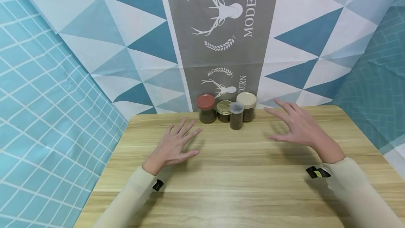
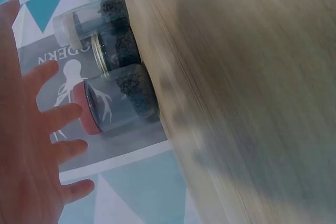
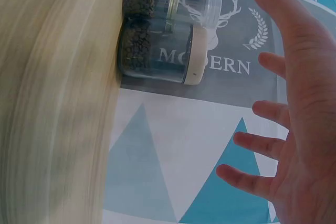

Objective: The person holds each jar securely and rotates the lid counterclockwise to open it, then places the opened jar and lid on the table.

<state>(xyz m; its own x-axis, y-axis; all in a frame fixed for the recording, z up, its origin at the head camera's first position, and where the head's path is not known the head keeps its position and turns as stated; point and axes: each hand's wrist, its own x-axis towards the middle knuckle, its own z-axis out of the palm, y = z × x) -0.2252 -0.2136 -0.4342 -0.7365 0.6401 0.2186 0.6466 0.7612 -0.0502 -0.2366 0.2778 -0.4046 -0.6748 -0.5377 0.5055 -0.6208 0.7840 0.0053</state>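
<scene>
Several jars stand upright together at the table's far edge. On the left is a glass jar with a red lid (image 1: 206, 109); a shorter jar with a gold lid (image 1: 224, 111) is beside it. In front stands a narrow clear container with a translucent lid (image 1: 236, 116), and behind it on the right a jar with a cream lid (image 1: 248, 106). All show dark granules inside. My left hand (image 1: 175, 143), fingers spread, hovers left of the red-lidded jar (image 2: 118, 100). My right hand (image 1: 295, 124) hovers right of the cream-lidded jar (image 3: 160, 51), fingers apart. Neither hand touches a jar.
The wooden table (image 1: 221, 185) has its far edge against a patterned cloth (image 1: 221, 55) with deer heads and triangles. Blue tile-print cloth (image 1: 47, 97) hangs at the left, and a teal one (image 1: 376, 80) at the right. Dark straps (image 1: 317, 172) sit at the wrists.
</scene>
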